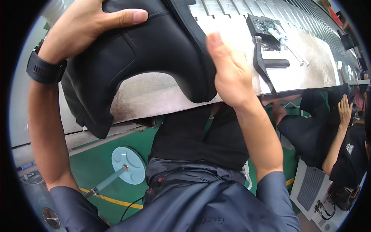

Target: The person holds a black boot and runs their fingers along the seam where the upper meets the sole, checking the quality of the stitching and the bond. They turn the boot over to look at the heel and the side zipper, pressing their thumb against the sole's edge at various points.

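Note:
A large black leather-like covered piece (pixel 154 50), arch-shaped with stitched seams, is propped over the near edge of the workbench. My left hand (pixel 91 25) grips its upper left, the thumb stretched across the cover and the other fingers mostly hidden behind it. At the piece's right edge is my right hand (pixel 232 73), its thumb extended upward and blurred. That hand looks open and lies against or very close to the edge; contact is hard to make out. A hammer (pixel 259 62) with a dark handle lies on the bench right of my right hand.
The metal workbench (pixel 143 96) has a ridged surface at the back. A dark block (pixel 264 27) and slim pen-like tools (pixel 284 40) lie past the hammer. Below left stands a round light-blue pedestal (pixel 129 164). A co-worker's hand (pixel 344 110) is at far right.

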A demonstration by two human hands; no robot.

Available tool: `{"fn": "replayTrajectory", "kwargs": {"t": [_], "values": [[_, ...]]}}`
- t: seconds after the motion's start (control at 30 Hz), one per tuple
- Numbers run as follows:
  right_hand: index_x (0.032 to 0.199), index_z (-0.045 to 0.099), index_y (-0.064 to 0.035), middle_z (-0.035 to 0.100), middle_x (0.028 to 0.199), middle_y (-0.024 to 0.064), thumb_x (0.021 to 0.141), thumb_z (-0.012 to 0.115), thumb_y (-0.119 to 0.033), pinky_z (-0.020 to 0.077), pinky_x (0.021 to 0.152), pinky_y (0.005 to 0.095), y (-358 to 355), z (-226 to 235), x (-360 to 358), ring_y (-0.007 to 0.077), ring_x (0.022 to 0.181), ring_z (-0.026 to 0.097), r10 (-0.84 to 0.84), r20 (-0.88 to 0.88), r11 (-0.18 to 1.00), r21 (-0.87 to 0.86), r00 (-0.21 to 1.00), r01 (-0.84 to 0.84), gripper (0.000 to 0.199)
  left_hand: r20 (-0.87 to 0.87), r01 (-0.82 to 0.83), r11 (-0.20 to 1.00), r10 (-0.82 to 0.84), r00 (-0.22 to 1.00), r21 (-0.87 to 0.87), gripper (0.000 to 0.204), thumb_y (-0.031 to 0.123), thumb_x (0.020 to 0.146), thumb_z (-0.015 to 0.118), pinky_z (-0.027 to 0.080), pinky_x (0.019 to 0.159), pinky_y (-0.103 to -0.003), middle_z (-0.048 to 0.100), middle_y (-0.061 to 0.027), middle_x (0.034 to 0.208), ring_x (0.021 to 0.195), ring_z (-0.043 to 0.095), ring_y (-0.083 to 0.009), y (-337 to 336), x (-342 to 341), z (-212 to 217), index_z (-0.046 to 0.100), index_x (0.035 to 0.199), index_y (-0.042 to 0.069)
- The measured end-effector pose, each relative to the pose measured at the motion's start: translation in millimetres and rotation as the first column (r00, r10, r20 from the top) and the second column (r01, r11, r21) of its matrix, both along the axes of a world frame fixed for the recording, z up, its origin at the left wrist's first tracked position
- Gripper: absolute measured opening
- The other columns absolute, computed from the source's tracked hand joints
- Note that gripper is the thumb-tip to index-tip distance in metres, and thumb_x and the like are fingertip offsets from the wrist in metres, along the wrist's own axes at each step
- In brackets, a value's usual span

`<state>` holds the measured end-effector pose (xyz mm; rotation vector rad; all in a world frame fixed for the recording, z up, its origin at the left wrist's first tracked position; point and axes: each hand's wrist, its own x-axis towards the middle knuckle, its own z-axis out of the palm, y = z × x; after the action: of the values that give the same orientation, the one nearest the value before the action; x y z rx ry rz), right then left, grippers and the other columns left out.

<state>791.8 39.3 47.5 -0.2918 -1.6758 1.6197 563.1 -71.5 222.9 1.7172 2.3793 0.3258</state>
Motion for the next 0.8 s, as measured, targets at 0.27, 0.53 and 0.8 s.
{"fn": "replayTrajectory", "kwargs": {"t": [0.27,0.53,0.8], "values": [[0.095,0.07,0.0031,0.064,0.072,0.0169,0.11,0.066,-0.032,0.0481,0.064,0.0407,-3,0,-11,0.0266,0.064,0.06,-0.223,0.003,0.954,0.204,0.975,0.218,0.038,-0.058,-0.037,0.998,0.034,0.998,-0.055,0.069,0.055,0.091,0.085,0.06,0.07,-0.029,0.074,-0.0114,0.087,0.075,0.074,-0.0172,5,1,2,0.07,0.112,-0.008],[0.094,0.069,0.0033,0.06,0.063,0.014,0.111,0.065,-0.032,0.0456,0.056,0.0398,-14,9,-12,0.0262,0.055,0.057,-0.339,0.043,0.915,0.25,0.94,0.318,0.039,-0.067,-0.017,0.998,0.021,0.998,0.066,0.065,0.052,0.09,0.087,0.061,0.069,-0.031,0.077,-0.0148,0.089,0.075,0.077,-0.0193,-3,12,-2,0.07,0.11,-0.008],[0.093,0.067,0.002,0.052,0.066,0.0045,0.114,0.062,-0.028,0.0395,0.057,0.0331,-17,10,-5,0.0144,0.062,0.046,-0.358,0.103,0.919,0.214,0.928,0.33,0.037,-0.069,-0.031,0.999,0.033,0.997,0.038,0.064,0.05,0.09,0.088,0.062,0.069,-0.031,0.077,-0.0148,0.089,0.075,0.077,-0.0197,-1,24,4,0.071,0.111,-0.008]]}}
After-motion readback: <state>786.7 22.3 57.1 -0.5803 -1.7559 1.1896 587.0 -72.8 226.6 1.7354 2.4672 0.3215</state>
